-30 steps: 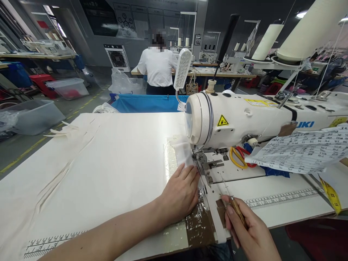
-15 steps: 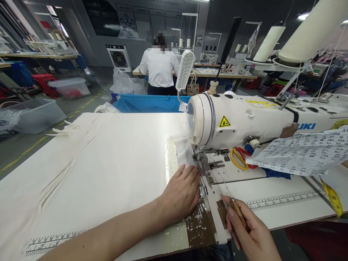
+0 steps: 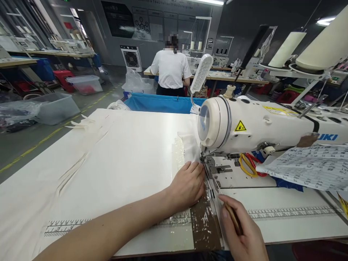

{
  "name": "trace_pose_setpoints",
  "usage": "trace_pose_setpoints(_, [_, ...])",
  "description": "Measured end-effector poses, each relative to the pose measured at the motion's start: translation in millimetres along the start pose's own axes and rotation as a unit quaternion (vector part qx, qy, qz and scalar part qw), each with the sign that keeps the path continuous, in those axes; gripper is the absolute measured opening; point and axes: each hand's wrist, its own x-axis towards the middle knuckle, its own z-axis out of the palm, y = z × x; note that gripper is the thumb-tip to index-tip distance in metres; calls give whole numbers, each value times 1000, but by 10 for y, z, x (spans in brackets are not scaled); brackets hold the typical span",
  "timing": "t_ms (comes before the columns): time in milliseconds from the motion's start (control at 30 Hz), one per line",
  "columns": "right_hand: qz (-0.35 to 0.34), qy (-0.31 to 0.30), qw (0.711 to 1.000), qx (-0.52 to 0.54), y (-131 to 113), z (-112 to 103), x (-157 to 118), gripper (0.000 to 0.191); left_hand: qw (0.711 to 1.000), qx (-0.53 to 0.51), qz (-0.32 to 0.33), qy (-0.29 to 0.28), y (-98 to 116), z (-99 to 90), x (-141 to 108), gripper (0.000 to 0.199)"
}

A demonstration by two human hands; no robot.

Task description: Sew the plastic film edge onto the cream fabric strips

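Observation:
My left hand (image 3: 189, 185) lies palm down, its fingers flat on the white fabric (image 3: 191, 146) just in front of the needle area of the white sewing machine (image 3: 252, 125). My right hand (image 3: 241, 228) is closed around the wooden handle of an awl (image 3: 233, 218). The awl's thin metal shaft points forward and left, its tip close to the metal guide beside the white strip of fabric (image 3: 217, 214). Under and beside my left hand runs a brown strip covered with clear film (image 3: 205, 226). Part of the fabric is hidden by my left hand.
Yellow and red-handled scissors (image 3: 248, 166) lie by the machine bed, near a handwritten sheet (image 3: 304, 166). Loose cream fabric (image 3: 70, 174) is on the table's left. A blue cloth bin (image 3: 163, 104) stands behind the table; beyond it a person in white (image 3: 171, 69) sits.
The camera view has shifted, so the scene sits further right. My right hand has brought the awl leftward, closer to the strip and guide. The left hand stays on the fabric.

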Motion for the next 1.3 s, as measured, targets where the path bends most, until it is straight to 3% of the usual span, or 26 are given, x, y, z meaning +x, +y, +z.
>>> trace_pose_setpoints(133, [-155, -35, 983, -87, 48, 140, 125, 28, 1000, -26, -9, -7, -25, -20, 26, 32])
trace_pose_setpoints(333, [-218, -3, 952, -215, 100, 302, 245, 31, 999, -39, 3, -5, -53, -4, 33, 27])
trace_pose_setpoints(567, [-236, -16, 920, -313, 49, 294, 293, 31, 999, -34, 4, -3, -44, -8, 42, 25])
trace_pose_setpoints(967, [-235, 26, 870, -431, -107, 391, 317, 36, 998, -64, -24, 6, -145, 51, 63, 34])
trace_pose_setpoints(1167, [-223, 34, 865, -448, -126, 409, 319, 37, 996, -83, -26, 17, -257, 60, 76, 36])
trace_pose_setpoints(1300, [-259, 34, 881, -395, -46, 370, 261, 33, 995, -92, -31, 37, -323, 41, 98, 35])
